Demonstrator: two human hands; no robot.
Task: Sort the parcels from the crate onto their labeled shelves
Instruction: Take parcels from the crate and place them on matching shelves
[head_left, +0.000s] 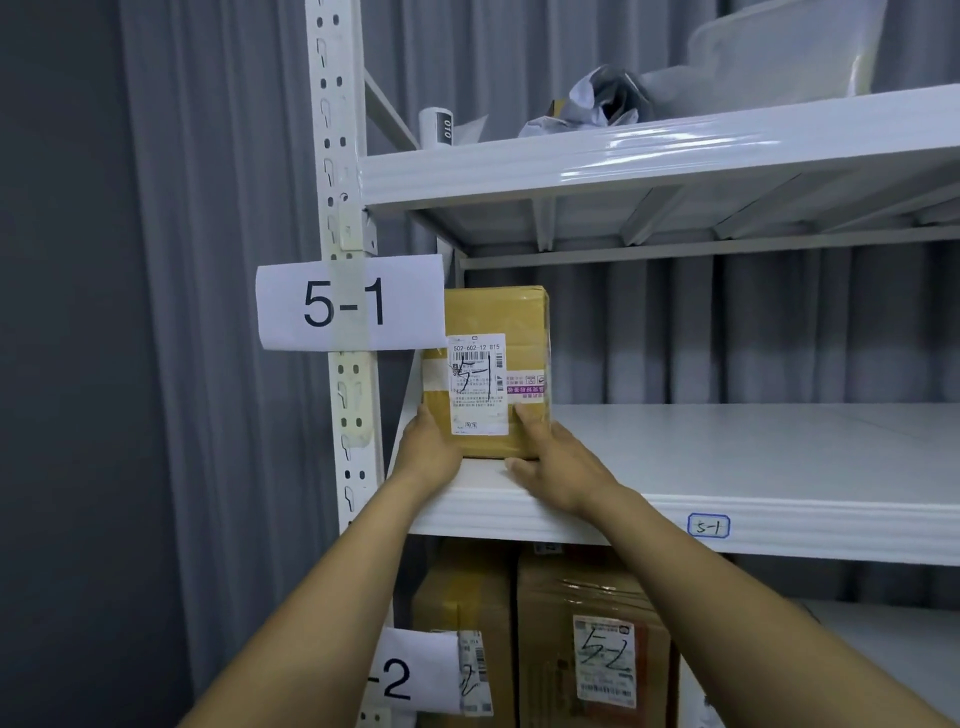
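A brown cardboard parcel (519, 332) with a white label handwritten "5-1" stands upright at the left end of the white middle shelf (753, 457). A paper sign "5-1" (348, 304) is taped to the rack post beside it, and a small "5-1" tag (709, 526) sits on the shelf's front edge. My left hand (428, 452) holds the parcel's lower left corner. My right hand (558, 460) touches its lower right front with straight fingers, the thumb lying along the shelf edge.
On the shelf below stand two cardboard boxes (597, 639) marked "5-2", next to a partly seen "-2" sign (410, 675). The top shelf (675, 150) carries crumpled poly bags and a clear bag. A grey curtain hangs behind the rack.
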